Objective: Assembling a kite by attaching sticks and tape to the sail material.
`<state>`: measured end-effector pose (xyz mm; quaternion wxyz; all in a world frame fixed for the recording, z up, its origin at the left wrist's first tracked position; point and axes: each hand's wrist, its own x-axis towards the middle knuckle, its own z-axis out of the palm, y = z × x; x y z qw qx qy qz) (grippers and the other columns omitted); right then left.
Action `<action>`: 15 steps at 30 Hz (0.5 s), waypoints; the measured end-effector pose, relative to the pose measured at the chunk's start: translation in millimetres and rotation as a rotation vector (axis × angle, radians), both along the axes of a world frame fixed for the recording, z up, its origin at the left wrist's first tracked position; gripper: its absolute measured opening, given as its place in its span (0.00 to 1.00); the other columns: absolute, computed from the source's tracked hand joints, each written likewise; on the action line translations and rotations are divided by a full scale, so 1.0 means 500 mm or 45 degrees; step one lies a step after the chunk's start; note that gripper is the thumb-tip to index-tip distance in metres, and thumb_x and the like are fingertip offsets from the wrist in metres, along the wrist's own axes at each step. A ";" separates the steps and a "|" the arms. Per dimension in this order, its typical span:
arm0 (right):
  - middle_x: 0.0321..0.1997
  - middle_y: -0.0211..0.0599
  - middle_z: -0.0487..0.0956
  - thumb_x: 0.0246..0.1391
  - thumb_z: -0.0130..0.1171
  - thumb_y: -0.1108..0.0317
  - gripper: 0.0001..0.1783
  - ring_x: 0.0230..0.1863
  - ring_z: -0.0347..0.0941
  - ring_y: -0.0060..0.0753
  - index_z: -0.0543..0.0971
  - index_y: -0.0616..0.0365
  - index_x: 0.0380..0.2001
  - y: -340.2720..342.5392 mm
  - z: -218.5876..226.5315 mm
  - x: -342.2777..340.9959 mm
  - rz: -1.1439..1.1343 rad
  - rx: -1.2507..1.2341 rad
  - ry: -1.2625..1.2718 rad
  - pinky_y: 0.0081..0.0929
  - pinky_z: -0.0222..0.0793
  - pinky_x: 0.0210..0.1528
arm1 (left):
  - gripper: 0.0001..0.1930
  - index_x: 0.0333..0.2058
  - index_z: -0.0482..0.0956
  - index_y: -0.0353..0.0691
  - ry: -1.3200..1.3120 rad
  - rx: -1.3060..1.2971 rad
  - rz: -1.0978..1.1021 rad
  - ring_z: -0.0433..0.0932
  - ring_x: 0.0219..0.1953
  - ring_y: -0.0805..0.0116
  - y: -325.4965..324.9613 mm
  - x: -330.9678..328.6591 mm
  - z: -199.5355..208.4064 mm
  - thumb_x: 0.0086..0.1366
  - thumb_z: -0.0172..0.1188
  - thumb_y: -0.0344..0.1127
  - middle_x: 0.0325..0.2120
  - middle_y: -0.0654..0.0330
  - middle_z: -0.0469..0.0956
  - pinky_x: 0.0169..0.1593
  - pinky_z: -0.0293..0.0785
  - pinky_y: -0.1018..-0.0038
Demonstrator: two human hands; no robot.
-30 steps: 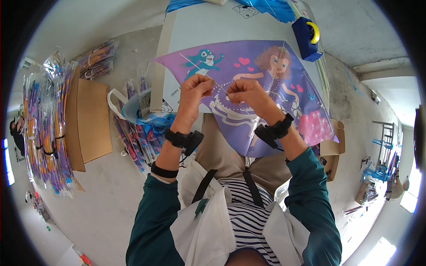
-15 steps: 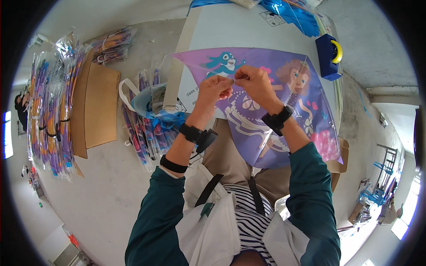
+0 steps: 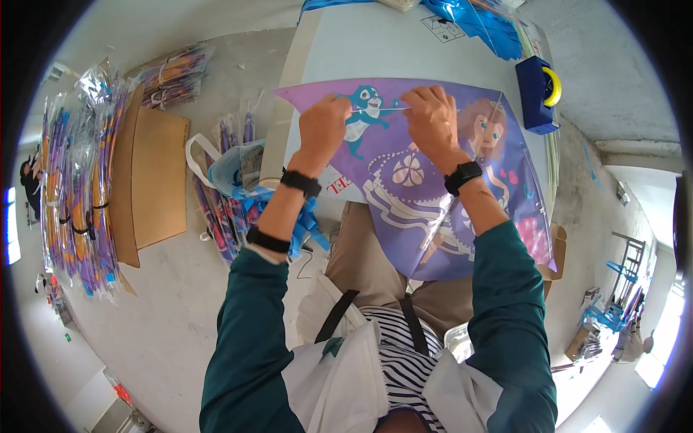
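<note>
Both hands have drawn a little apart since a moment ago, and the purple kite point(image 3: 433, 195) now lies flatter across the near edge of the white table point(image 3: 361, 50), its lower tip hanging over the person's lap. Left hand point(image 3: 323, 130) and right hand point(image 3: 432, 115) are each closed narrow, pinching a thin stick point(image 3: 386, 110) stretched between them over the kite's far edge. A blue tape dispenser point(image 3: 538, 90) sits to the right, and bundles of packed kites point(image 3: 72, 195) lie on the floor far left.
</note>
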<state>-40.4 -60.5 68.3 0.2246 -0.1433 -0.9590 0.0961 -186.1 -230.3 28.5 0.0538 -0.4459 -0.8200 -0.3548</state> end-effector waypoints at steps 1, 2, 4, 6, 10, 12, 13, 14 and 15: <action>0.41 0.33 0.81 0.42 0.67 0.70 0.13 0.50 0.75 0.41 0.82 0.56 0.35 0.002 -0.003 0.001 0.003 -0.001 0.001 0.41 0.68 0.50 | 0.03 0.27 0.79 0.44 0.036 -0.068 -0.023 0.78 0.29 0.50 0.015 -0.025 -0.013 0.58 0.58 0.29 0.23 0.55 0.75 0.29 0.71 0.58; 0.46 0.33 0.80 0.42 0.68 0.69 0.16 0.54 0.72 0.41 0.81 0.55 0.38 0.005 -0.018 0.011 -0.014 0.015 -0.029 0.42 0.65 0.54 | 0.02 0.27 0.79 0.44 0.063 -0.133 -0.055 0.78 0.29 0.50 0.034 -0.041 -0.032 0.58 0.58 0.29 0.24 0.55 0.74 0.30 0.72 0.58; 0.51 0.33 0.79 0.43 0.68 0.68 0.19 0.58 0.69 0.41 0.81 0.55 0.42 -0.004 -0.042 0.022 -0.032 0.030 -0.053 0.43 0.63 0.58 | 0.02 0.28 0.79 0.44 0.076 -0.171 -0.050 0.78 0.29 0.50 0.062 -0.065 -0.047 0.57 0.59 0.28 0.26 0.54 0.74 0.30 0.72 0.57; 0.58 0.40 0.74 0.43 0.70 0.68 0.28 0.60 0.68 0.45 0.78 0.55 0.51 -0.028 -0.064 0.032 0.025 0.019 -0.219 0.43 0.63 0.60 | 0.02 0.28 0.79 0.44 0.086 -0.211 -0.045 0.78 0.29 0.50 0.080 -0.073 -0.054 0.57 0.59 0.28 0.27 0.54 0.74 0.30 0.72 0.57; 0.64 0.43 0.70 0.43 0.71 0.64 0.34 0.63 0.64 0.48 0.75 0.55 0.56 -0.052 -0.094 0.043 -0.039 -0.092 -0.388 0.44 0.61 0.64 | 0.04 0.29 0.80 0.44 0.045 -0.165 0.059 0.79 0.31 0.51 0.100 -0.058 -0.055 0.55 0.60 0.26 0.31 0.57 0.75 0.32 0.72 0.58; 0.65 0.39 0.68 0.42 0.72 0.59 0.36 0.65 0.62 0.46 0.73 0.54 0.57 -0.048 -0.100 0.040 -0.040 -0.119 -0.414 0.48 0.58 0.65 | 0.05 0.29 0.81 0.44 0.068 -0.152 0.082 0.79 0.32 0.53 0.099 -0.046 -0.059 0.54 0.60 0.26 0.31 0.59 0.75 0.33 0.73 0.59; 0.65 0.39 0.68 0.42 0.72 0.59 0.36 0.65 0.62 0.46 0.73 0.54 0.57 -0.043 -0.102 0.039 -0.042 -0.119 -0.414 0.48 0.58 0.65 | 0.05 0.28 0.81 0.45 0.142 -0.098 0.009 0.78 0.34 0.55 0.099 -0.038 -0.062 0.54 0.60 0.26 0.31 0.61 0.75 0.36 0.73 0.60; 0.64 0.39 0.68 0.42 0.73 0.58 0.36 0.65 0.62 0.46 0.73 0.53 0.57 -0.042 -0.101 0.033 -0.034 -0.106 -0.372 0.50 0.58 0.65 | 0.05 0.28 0.81 0.45 0.218 -0.049 -0.059 0.78 0.36 0.57 0.094 -0.033 -0.068 0.54 0.61 0.26 0.31 0.62 0.75 0.38 0.72 0.61; 0.64 0.38 0.68 0.43 0.73 0.58 0.37 0.66 0.62 0.46 0.73 0.53 0.57 -0.042 -0.100 0.030 -0.025 -0.092 -0.330 0.52 0.57 0.65 | 0.05 0.28 0.81 0.45 0.219 -0.052 -0.056 0.78 0.36 0.57 0.091 -0.028 -0.073 0.54 0.61 0.26 0.31 0.62 0.75 0.38 0.72 0.61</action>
